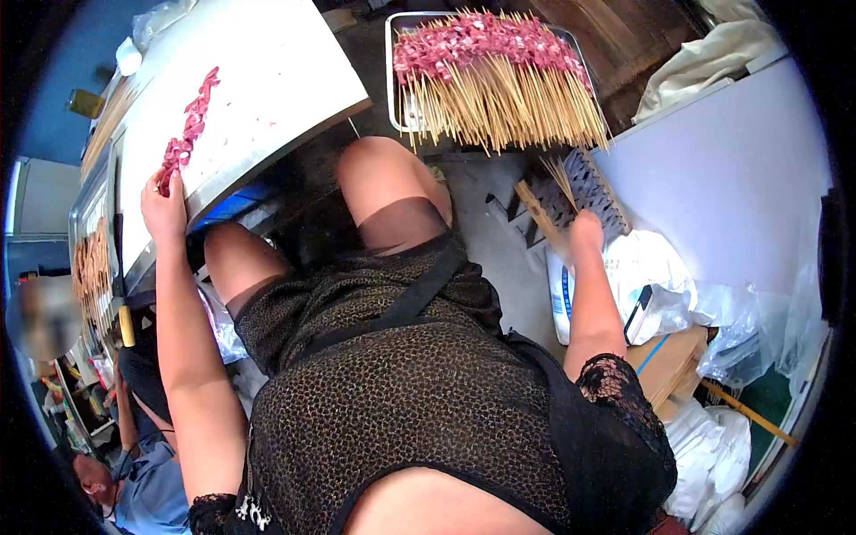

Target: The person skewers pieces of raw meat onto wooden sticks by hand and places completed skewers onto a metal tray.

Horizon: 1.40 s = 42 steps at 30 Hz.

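My left hand [164, 203] is at the left side of the white board [267, 67], its fingers closed around the near end of a row of raw meat pieces [191, 125]. The row runs away from the hand across the board, with small scraps scattered to its right. My right hand [585, 234] is low on the right, fingers curled at the lower end of a thin bundle of bamboo skewers [560, 181]. Its fingertips are mostly hidden. Beyond my knees, a metal tray [392, 67] holds many skewers threaded with raw meat [490, 49], their bare sticks pointing towards me.
Along the board's left edge lies another tray with loaded skewers [92, 276] and a yellow-handled tool [126, 325]. White plastic bags [655, 267] and a cardboard box [669, 366] stand at my right. A person in blue [160, 486] is at the lower left.
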Each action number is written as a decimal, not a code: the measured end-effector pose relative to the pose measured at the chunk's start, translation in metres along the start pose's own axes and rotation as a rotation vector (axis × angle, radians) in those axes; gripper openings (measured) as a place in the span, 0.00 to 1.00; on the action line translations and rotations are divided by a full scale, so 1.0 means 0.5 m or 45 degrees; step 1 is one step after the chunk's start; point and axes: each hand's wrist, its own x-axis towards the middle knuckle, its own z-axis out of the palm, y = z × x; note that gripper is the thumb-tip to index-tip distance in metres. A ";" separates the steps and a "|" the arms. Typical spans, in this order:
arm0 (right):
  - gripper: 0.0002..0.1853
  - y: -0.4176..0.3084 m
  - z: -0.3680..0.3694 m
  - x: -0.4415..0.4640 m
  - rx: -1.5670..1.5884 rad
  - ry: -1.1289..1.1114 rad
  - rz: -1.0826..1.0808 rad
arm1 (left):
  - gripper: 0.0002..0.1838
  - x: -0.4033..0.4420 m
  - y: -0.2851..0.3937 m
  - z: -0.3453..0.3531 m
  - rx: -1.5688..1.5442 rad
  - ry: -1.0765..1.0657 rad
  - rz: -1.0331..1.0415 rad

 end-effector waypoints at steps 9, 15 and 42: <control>0.13 0.014 -0.032 -0.098 0.353 0.021 -0.045 | 0.24 -0.003 -0.008 0.008 -0.291 0.215 -0.102; 0.11 -0.162 -0.138 -0.171 0.716 0.385 -0.757 | 0.19 -0.001 -0.030 0.005 -0.534 0.304 -0.332; 0.08 -0.516 -0.288 -0.291 2.379 -0.541 -0.570 | 0.07 0.236 0.217 0.102 0.361 -0.829 0.280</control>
